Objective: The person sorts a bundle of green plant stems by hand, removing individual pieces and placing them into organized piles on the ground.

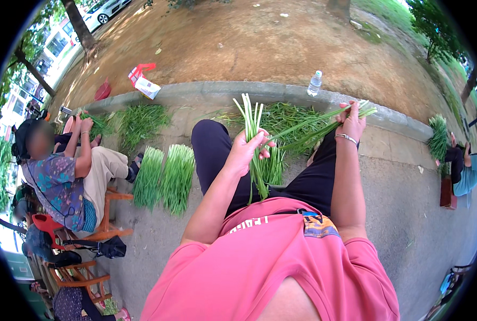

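Note:
My left hand [249, 152] is closed round an upright bunch of green leafy stalks [252, 120], pale ends upward, long leaves hanging over my lap. My right hand [350, 117], raised to the right, grips a few stalks whose pale ends [368, 111] stick out past my fingers; their long leaves stretch leftward toward the bunch. Below and behind my hands, between my knees, lie more stalks [273, 168] and a loose heap of leaves [286, 117] against the kerb.
Two neat piles [177, 179] lie left of my leg. A seated person [56, 176] handles greens on a wooden chair [115, 211]; other people sit lower left and far right [463, 176]. A bottle [314, 84], red-and-white bag [144, 83] and kerb [211, 91] are ahead.

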Action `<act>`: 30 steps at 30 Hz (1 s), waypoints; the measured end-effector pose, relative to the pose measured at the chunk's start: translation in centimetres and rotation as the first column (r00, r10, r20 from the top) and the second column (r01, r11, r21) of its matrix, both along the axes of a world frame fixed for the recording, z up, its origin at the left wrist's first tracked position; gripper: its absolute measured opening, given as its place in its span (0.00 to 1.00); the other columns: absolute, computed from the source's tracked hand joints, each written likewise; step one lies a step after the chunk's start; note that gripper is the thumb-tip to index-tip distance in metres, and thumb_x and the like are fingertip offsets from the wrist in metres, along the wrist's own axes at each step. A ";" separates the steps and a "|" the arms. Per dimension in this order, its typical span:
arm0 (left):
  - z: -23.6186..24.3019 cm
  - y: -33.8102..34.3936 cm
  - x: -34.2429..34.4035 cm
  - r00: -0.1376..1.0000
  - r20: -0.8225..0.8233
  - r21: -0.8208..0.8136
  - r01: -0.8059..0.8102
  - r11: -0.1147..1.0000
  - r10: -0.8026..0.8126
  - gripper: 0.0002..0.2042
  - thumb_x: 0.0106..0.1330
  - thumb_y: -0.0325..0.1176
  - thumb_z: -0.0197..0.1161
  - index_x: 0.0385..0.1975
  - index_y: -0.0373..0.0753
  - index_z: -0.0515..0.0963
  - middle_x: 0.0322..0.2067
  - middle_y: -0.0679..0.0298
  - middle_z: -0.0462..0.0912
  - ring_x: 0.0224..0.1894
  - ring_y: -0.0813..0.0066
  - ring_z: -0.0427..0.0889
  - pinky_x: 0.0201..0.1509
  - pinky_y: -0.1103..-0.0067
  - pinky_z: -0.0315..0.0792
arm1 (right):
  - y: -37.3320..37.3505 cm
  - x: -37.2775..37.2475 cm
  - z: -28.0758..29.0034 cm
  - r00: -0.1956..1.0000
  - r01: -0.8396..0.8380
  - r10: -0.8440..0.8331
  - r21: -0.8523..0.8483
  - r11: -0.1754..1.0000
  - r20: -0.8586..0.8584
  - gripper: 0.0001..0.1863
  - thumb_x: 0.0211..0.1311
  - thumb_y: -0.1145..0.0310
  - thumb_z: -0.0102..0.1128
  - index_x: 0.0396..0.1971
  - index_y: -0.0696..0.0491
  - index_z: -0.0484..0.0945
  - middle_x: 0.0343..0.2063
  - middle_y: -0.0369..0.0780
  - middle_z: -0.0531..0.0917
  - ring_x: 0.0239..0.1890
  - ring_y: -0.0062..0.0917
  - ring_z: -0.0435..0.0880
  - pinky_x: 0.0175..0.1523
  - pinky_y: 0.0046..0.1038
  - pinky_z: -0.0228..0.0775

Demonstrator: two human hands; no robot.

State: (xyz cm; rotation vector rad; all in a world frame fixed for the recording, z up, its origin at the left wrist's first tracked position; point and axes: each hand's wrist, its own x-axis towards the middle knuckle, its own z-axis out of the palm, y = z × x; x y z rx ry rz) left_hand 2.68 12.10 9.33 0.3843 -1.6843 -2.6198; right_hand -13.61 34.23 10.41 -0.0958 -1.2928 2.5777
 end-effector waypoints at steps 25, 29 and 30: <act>0.8 1.6 -0.6 0.985 -0.106 -0.008 0.137 0.990 -0.137 0.10 0.67 0.37 0.48 0.34 0.37 0.70 0.23 0.62 0.76 0.19 0.80 0.73 0.19 0.87 0.64 | -9.2 8.6 -0.1 0.657 -0.753 0.736 0.102 0.650 0.165 0.08 0.60 0.65 0.54 0.32 0.55 0.73 0.13 0.30 0.71 0.09 0.11 0.65 0.13 0.14 0.52; 0.5 1.8 -0.7 0.981 -0.114 -0.024 0.155 0.988 -0.157 0.10 0.67 0.37 0.48 0.34 0.37 0.70 0.24 0.61 0.76 0.19 0.79 0.74 0.19 0.86 0.64 | -9.2 8.5 0.0 0.711 -0.702 0.683 0.107 0.704 0.166 0.07 0.59 0.67 0.55 0.30 0.56 0.75 0.11 0.28 0.69 0.10 0.10 0.63 0.14 0.13 0.50; 0.7 1.8 -0.6 0.981 -0.114 -0.026 0.157 0.987 -0.159 0.10 0.67 0.37 0.48 0.35 0.37 0.70 0.24 0.61 0.76 0.19 0.79 0.74 0.19 0.86 0.64 | -9.0 8.3 -0.2 0.720 -0.693 0.679 0.111 0.712 0.144 0.07 0.59 0.67 0.55 0.30 0.56 0.75 0.10 0.28 0.69 0.10 0.09 0.62 0.15 0.13 0.50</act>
